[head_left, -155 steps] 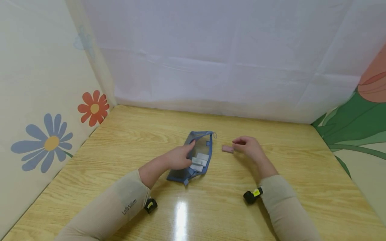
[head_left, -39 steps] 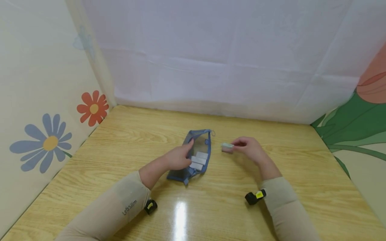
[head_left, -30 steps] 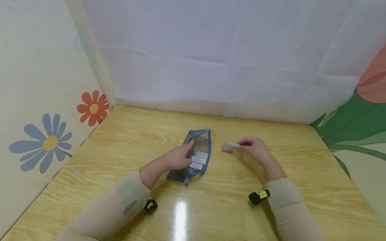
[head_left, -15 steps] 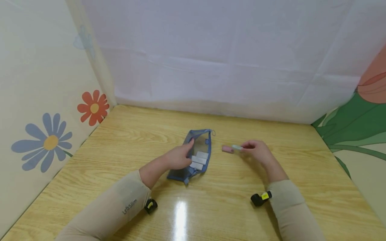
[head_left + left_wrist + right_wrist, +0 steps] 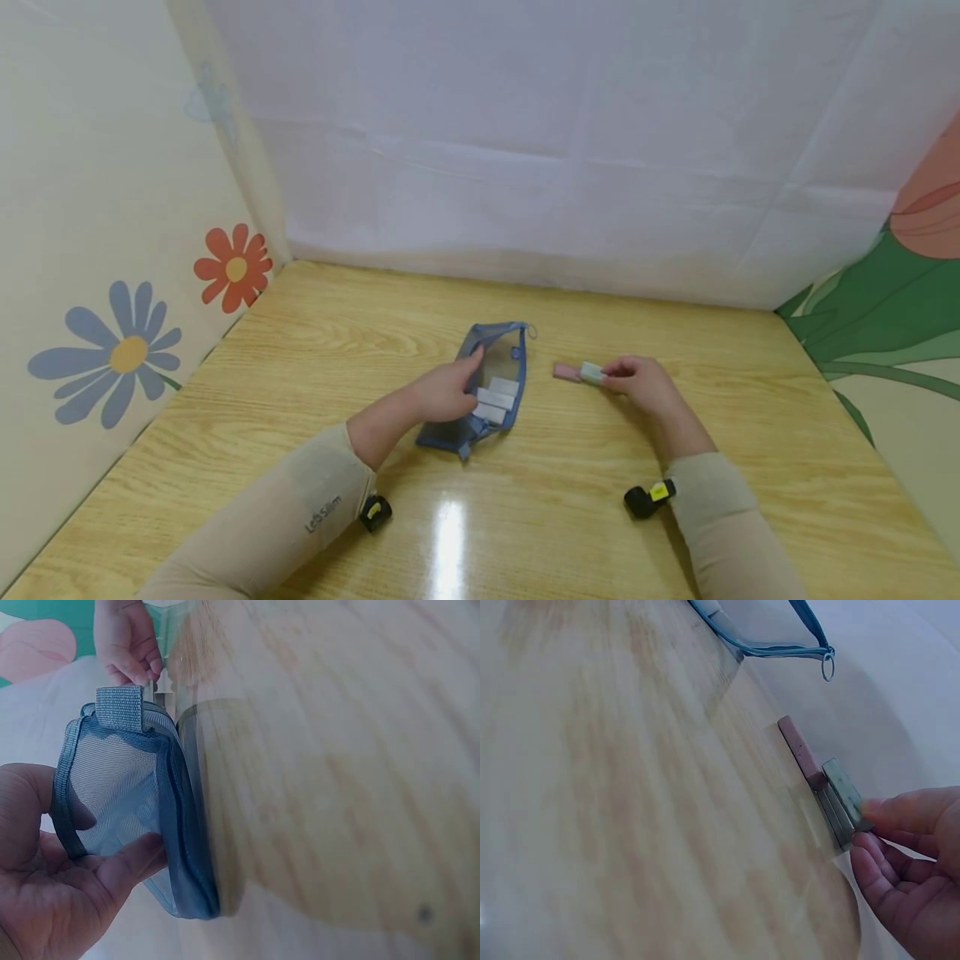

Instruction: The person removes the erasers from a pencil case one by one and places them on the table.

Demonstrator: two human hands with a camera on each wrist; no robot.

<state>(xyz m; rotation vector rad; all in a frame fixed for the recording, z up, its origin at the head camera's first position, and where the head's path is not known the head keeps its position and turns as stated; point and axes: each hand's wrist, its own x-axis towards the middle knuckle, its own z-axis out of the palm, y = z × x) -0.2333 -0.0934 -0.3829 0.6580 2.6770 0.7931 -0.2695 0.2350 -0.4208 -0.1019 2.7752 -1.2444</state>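
Observation:
In the head view my left hand [image 5: 446,392] holds the blue mesh zip pouch [image 5: 522,358] by its side, and its mouth gapes. Several small pale rectangular blocks [image 5: 497,398] lie inside. The left wrist view shows fingers and thumb of that hand around the edge of the mesh pouch [image 5: 112,772]. My right hand [image 5: 637,382] pinches a small pale green block [image 5: 846,793] at its right end, low over the table. Just left of it, a pink block [image 5: 801,750] lies flat. A darker strip shows beneath the green block; whether block or reflection, I cannot tell.
Glossy wood-grain table [image 5: 360,308] underneath, with a bright light reflection near the front. White cloth [image 5: 555,150] hangs along the back edge. Flower-printed panels [image 5: 127,354] stand at both sides. A black wrist camera [image 5: 648,498] sits on each forearm.
A greenish block seen in the pouch 5.2 s ago is gone from there. The right hand has carried the green block from over the pink one rightward and lower. The left hand stays put.

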